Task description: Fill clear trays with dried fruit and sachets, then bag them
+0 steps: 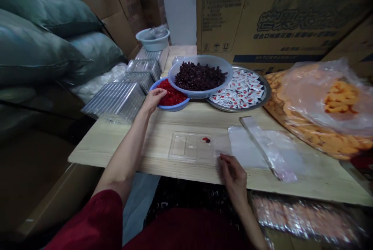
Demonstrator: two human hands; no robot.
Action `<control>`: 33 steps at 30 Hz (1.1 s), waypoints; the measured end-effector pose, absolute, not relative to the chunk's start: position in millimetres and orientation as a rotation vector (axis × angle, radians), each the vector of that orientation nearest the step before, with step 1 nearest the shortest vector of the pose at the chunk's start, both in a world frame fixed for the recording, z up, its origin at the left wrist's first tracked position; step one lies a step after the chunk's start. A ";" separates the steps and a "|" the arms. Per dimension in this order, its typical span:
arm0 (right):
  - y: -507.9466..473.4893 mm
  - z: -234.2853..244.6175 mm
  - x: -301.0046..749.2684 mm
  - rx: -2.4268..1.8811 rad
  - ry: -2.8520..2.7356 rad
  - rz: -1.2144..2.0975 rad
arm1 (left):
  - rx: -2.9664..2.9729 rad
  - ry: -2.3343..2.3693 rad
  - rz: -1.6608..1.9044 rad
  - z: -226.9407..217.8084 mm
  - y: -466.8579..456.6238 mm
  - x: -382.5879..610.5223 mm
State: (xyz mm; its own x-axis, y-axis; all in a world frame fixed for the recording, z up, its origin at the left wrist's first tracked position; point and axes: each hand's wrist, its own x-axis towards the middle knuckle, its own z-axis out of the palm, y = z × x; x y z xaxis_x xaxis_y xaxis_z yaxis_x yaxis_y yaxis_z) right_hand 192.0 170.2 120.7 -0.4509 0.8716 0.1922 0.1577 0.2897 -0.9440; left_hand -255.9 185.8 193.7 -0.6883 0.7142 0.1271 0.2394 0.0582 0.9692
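Note:
My left hand (155, 99) reaches to the rim of a blue bowl of red pieces (171, 94). Its thumb and fingers are pinched together; whatever lies between them is too small to make out. A shallow clear plastic tray (186, 146) with compartments lies near the table's front edge. In its right part sit a small red piece and a dark piece (206, 140). My right hand (234, 174) is closed at the tray's right front corner, fingertips pinched on its edge. Clear plastic bags (256, 145) lie to the right of that hand.
A bowl of dark dried fruit (201, 77) overlaps a metal tray of small printed sachets (240, 91). Stacked clear trays (116, 100) stand left, a light-blue basin (153, 40) behind. Bagged orange pieces (317, 133) cover the right. Cartons (276, 21) wall the back.

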 end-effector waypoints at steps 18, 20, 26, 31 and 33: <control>158.3 111.6 178.0 -0.795 -1.976 1.014 | 1.661 2.351 1.109 260.5 305.0 -234.1; 154.3 109.4 180.9 -0.799 -1.962 1.013 | 1.643 2.317 1.232 256.3 299.4 -238.4; 147.8 108.3 184.7 -0.781 -1.959 1.003 | 1.632 2.223 1.421 255.2 282.2 -239.1; 145.3 118.8 184.8 -0.783 -1.970 1.004 | 1.552 2.091 1.542 261.9 277.5 -240.3; 144.4 122.5 186.1 -0.782 -1.975 0.984 | 1.521 2.020 1.693 266.5 261.7 -223.0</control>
